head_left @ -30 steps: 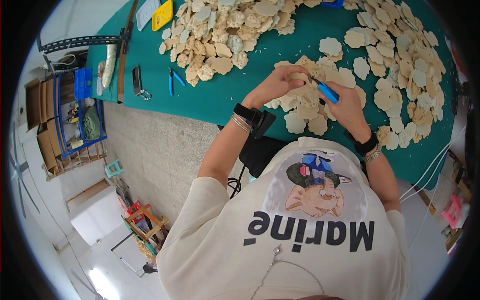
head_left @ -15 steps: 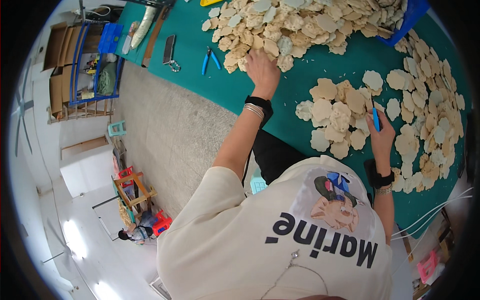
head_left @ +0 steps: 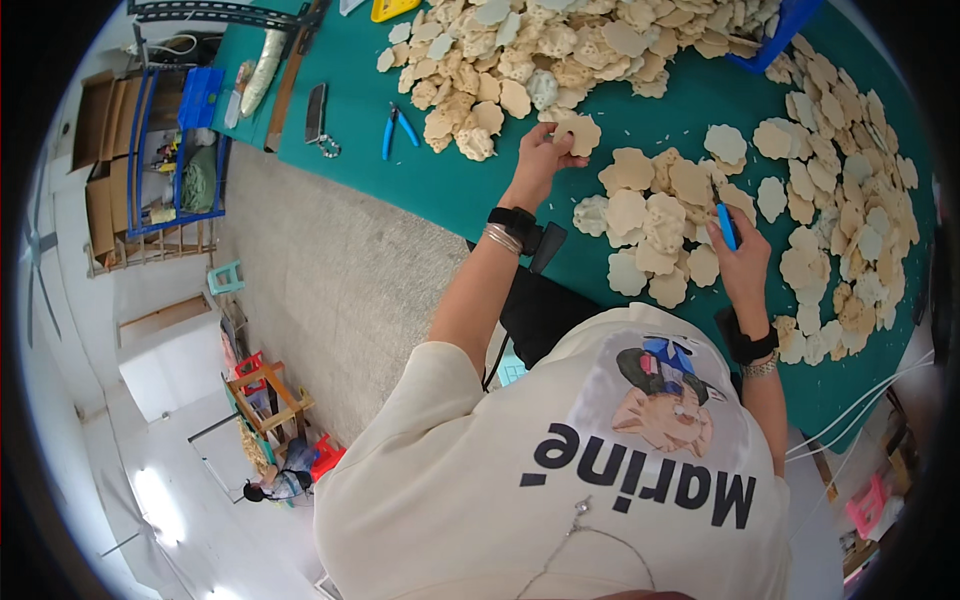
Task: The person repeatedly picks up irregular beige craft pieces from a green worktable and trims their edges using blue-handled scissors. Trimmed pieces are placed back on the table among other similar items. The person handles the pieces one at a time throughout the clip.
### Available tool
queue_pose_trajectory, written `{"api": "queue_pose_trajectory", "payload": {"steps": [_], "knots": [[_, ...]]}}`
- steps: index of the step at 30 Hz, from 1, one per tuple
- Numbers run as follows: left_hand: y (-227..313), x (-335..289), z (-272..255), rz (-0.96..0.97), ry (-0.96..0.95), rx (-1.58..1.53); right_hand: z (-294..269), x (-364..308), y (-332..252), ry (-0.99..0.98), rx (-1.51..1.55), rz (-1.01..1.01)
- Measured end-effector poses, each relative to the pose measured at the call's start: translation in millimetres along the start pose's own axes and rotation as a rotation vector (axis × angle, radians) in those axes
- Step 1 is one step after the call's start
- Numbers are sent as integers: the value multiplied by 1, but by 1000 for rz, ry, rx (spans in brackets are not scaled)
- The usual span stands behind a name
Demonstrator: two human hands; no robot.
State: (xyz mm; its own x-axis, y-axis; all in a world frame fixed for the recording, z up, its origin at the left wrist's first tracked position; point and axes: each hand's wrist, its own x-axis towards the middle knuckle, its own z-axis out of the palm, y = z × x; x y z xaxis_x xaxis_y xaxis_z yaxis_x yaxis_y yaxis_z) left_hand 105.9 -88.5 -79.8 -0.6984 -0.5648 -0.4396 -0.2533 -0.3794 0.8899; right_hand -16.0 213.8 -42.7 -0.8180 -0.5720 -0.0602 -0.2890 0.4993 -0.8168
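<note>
Between the thumb and fingers of my left hand (head_left: pixel 540 158) is a flat beige scalloped piece (head_left: pixel 580 137), held just above the green table. My right hand (head_left: pixel 742 255) is closed round the blue handles of a pair of nippers (head_left: pixel 725 226); their dark tip points away from me, over a small cluster of similar pieces (head_left: pixel 664 222). Some pieces in that cluster are smooth, others show a bumpy moulded side. A large heap of such pieces (head_left: pixel 520 50) lies beyond my left hand. More of them (head_left: pixel 850 220) spread along the table's right side.
A second pair of blue-handled nippers (head_left: pixel 397 130) and a phone (head_left: pixel 316 112) with a beaded strap lie at the left of the green table (head_left: pixel 440 185). A blue bin (head_left: pixel 785 32) stands at the far right. Small white scraps dot the tabletop. Another person (head_left: pixel 278 484) sits in the background.
My left hand has come back from the large heap toward the small cluster with one beige piece in its fingers. The right hand still holds the nippers, now tilted differently.
</note>
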Motion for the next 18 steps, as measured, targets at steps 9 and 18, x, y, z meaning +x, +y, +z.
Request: {"api": "queue_pose_trajectory", "payload": {"steps": [9,18], "knots": [[20,-18,49,31,-401,-222,-4,-1,-9,75,26,-8],[-6,-5,26,764,391,1422,-5,-7,-14,134,49,-56]]}}
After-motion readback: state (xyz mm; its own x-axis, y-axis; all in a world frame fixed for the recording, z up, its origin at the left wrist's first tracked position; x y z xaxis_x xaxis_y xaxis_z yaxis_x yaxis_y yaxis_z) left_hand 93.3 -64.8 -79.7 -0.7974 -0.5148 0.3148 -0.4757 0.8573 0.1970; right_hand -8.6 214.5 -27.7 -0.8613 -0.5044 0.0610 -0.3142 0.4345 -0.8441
